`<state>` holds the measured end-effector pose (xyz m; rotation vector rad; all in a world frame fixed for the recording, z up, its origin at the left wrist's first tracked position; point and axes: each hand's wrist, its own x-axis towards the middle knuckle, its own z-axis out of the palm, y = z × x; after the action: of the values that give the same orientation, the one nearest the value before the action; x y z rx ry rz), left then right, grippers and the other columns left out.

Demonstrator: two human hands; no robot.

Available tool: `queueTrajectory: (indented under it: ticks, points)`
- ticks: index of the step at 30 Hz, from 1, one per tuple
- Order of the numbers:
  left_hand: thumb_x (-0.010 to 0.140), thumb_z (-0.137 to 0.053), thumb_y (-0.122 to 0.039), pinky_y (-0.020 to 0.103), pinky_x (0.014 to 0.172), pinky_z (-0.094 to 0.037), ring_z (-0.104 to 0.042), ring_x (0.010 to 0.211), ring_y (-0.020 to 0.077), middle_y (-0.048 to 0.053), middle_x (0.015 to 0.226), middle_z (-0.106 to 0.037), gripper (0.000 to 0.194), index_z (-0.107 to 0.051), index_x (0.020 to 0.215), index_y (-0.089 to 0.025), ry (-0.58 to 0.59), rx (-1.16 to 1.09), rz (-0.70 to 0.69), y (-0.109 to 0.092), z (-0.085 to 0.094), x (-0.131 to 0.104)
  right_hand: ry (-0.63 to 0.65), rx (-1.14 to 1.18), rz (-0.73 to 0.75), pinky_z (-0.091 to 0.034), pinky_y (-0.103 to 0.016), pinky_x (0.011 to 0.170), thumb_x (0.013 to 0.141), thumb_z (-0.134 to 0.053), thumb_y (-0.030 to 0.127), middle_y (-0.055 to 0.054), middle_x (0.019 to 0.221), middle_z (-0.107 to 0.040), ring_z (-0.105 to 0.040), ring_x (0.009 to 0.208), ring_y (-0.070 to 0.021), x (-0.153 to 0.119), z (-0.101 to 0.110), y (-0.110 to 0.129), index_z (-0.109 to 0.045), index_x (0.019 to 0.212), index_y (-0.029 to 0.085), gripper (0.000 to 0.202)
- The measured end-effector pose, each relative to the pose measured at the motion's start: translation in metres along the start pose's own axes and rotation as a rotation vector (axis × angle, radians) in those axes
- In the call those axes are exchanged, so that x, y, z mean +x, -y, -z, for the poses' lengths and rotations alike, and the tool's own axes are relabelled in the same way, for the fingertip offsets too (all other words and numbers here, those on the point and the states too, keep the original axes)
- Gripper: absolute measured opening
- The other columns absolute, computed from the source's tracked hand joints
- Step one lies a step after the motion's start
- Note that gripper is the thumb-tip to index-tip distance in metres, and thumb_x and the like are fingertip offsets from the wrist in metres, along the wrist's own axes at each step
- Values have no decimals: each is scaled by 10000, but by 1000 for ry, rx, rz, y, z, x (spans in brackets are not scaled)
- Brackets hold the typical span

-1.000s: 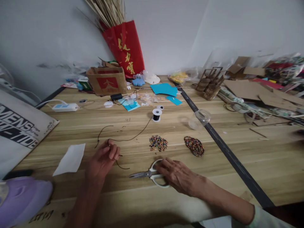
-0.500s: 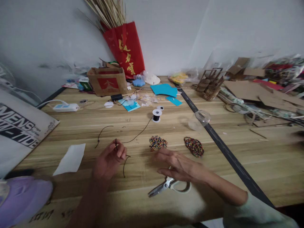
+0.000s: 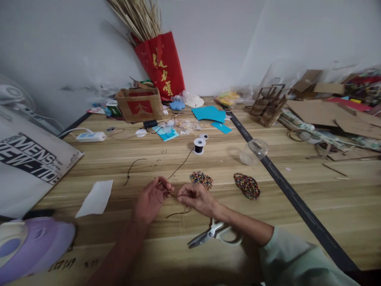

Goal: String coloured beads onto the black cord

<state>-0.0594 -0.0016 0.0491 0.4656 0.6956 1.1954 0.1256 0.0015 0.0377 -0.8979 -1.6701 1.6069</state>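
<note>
Dark cord [image 3: 169, 191] runs between my two hands at the middle of the table. My left hand [image 3: 153, 198] is closed on the cord, palm partly up. To its right, my right hand [image 3: 198, 198] pinches the same cord between thumb and fingers. A loose tail of cord [image 3: 177, 213] hangs below the right hand. From the left hand another stretch runs up to a white spool [image 3: 199, 146] of black cord. A pile of multicoloured beads [image 3: 201, 180] lies just behind my right hand. Scissors [image 3: 212, 233] rest in front of it, blades apart.
Coiled bead strings [image 3: 247, 186] and a clear jar [image 3: 254, 151] are on the right. A white paper [image 3: 95, 198] and a purple object [image 3: 44, 246] sit on the left. Farther back stand a cardboard box [image 3: 139, 105], a red bag [image 3: 163, 65] and blue sheets [image 3: 209, 114].
My right hand has moved left from beside the beads and taken hold of the cord at my left hand. The view has shifted slightly.
</note>
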Motion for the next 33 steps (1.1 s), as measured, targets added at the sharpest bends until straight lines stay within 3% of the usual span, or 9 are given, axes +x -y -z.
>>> queueTrajectory:
  ticks: [6,10,14,17,22,27,30,33]
  points:
    - [926,-410,-171,232,499,-521,-670,608,168,57,627,-670,345,-671,709,-112,-205,-56,-9,-5,8,9,23,-89,-109,-276,-189,442,820,-617,424,60,536,-452,-366,463,-58,-27,20,12,-575,717,142,303]
    - [936,-342,-120,212,478,-505,-656,569,146,40,594,-640,388,-637,684,-116,-305,-34,-3,-11,15,12,44,-80,-149,-282,-187,432,823,-620,459,62,525,-447,-368,451,-58,-50,30,15,-566,693,149,341]
    - [895,-401,-97,192,473,-483,-628,542,120,30,586,-627,312,-617,671,-117,-337,73,6,-9,22,19,20,-8,-188,-350,-179,436,833,-635,433,48,560,-526,-459,454,-67,-69,39,17,-631,866,140,296]
    - [828,-533,-175,190,483,-466,-608,551,118,33,617,-636,181,-617,679,-115,-290,302,-24,-4,28,25,-29,71,-146,-431,-179,483,863,-631,381,30,631,-597,-541,505,-78,-81,47,24,-625,1093,158,320]
    - [799,-543,-367,219,506,-399,-561,545,143,23,610,-617,248,-618,719,-145,-272,1034,-160,-1,41,33,42,225,-37,-506,-171,568,913,-602,279,-36,740,-688,-632,605,-80,-98,64,42,-678,974,145,166]
    - [850,-458,-280,259,603,-343,-543,612,174,30,617,-598,230,-580,680,-185,-272,1812,-330,0,41,29,67,387,55,-514,-165,545,926,-586,251,-50,743,-707,-668,605,-92,-101,73,52,-693,946,151,148]
    - [838,-495,-234,259,606,-308,-539,620,182,32,622,-584,192,-564,663,-195,-305,1860,-338,3,38,26,32,460,77,-509,-191,498,899,-618,316,-49,696,-696,-654,548,-109,-99,75,52,-697,923,165,173]
    - [759,-600,-188,249,594,-273,-484,572,175,-3,543,-487,177,-532,597,-210,-348,1623,-414,5,36,26,-69,475,62,-455,-208,411,840,-666,400,-35,605,-656,-603,456,-121,-100,79,52,-691,850,189,212]
